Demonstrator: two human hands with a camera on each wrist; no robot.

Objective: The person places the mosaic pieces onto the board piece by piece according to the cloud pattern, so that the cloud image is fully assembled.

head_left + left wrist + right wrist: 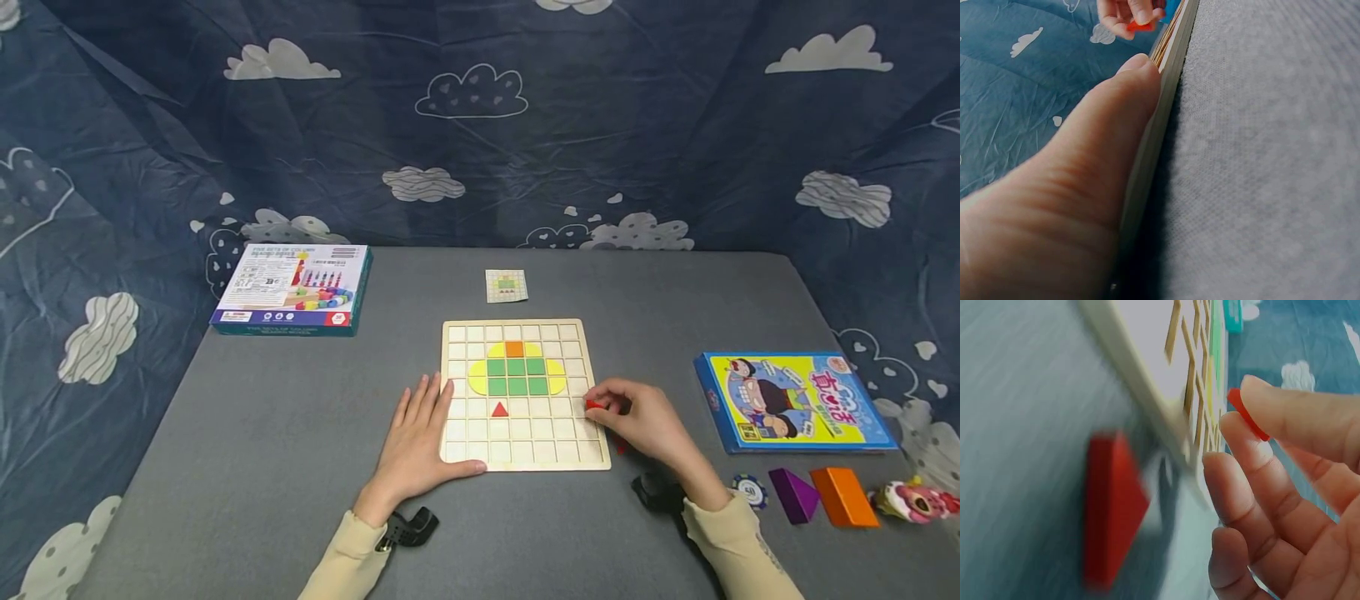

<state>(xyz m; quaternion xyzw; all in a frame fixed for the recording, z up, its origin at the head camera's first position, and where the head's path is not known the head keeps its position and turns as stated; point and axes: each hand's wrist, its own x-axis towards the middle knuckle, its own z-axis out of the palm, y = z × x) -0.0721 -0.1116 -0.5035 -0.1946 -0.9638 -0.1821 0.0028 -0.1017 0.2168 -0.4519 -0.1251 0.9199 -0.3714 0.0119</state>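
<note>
Your path along the table's [262, 433] front-left is open; front-right corner is blocked by blocks [821, 496], blue box [795, 404].

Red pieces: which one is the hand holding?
The small red piece pinched in the right hand at the board's right edge. The red triangle sits in a square; another red piece lies on the table beside the board.

Blurred in the right wrist view: red piece [1113, 512] lying on the bench [1016, 456] beside the board. Mostly covered by the right hand [645, 421]: small red piece [593, 405]. Too small to read: pattern card [506, 286]. Cut off at frame edge: toy figure [918, 500].
</note>
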